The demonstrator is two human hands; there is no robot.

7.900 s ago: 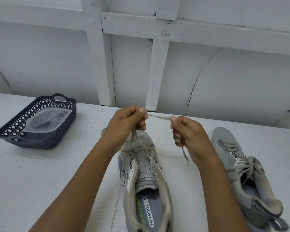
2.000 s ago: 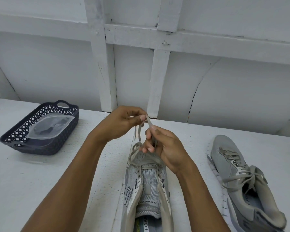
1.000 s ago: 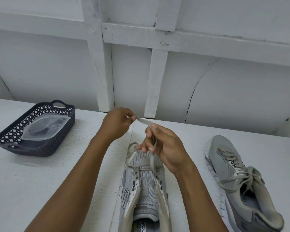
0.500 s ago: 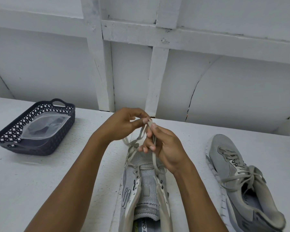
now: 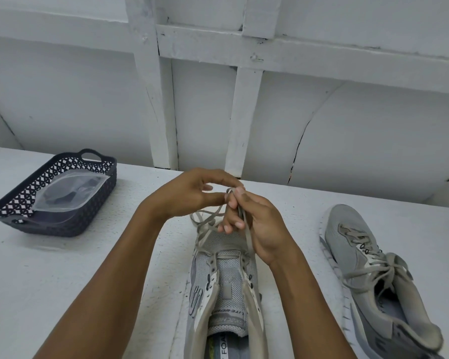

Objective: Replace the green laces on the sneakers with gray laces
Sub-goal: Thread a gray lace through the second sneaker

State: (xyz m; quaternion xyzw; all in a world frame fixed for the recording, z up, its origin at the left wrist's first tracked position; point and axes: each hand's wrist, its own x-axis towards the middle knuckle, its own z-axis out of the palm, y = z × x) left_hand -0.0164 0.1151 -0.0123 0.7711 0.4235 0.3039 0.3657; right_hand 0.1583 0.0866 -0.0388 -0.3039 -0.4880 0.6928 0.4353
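While left hand (image 5: 189,195), right hand (image 5: 259,224) pinch lace (image 5: 247,235) over sneaker (image 5: 226,281) — basket (image 5: 62,226) left | laced sneaker (image 5: 373,281) right

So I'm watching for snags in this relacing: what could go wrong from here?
The lace sits only in the lowest eyelets of the middle sneaker, so a hard pull by the right hand gripping it might draw one end out. Its slack loops over the toe may twist or knot. Nothing pins the sneaker, so it might slide.

Basket: we see a dark lattice basket (image 5: 53,226) at ten o'clock on the white surface (image 5: 62,281).
Pouch: a clear plastic pouch (image 5: 70,194) lies inside it.
Wall: white panelled wall (image 5: 75,99), twelve o'clock.
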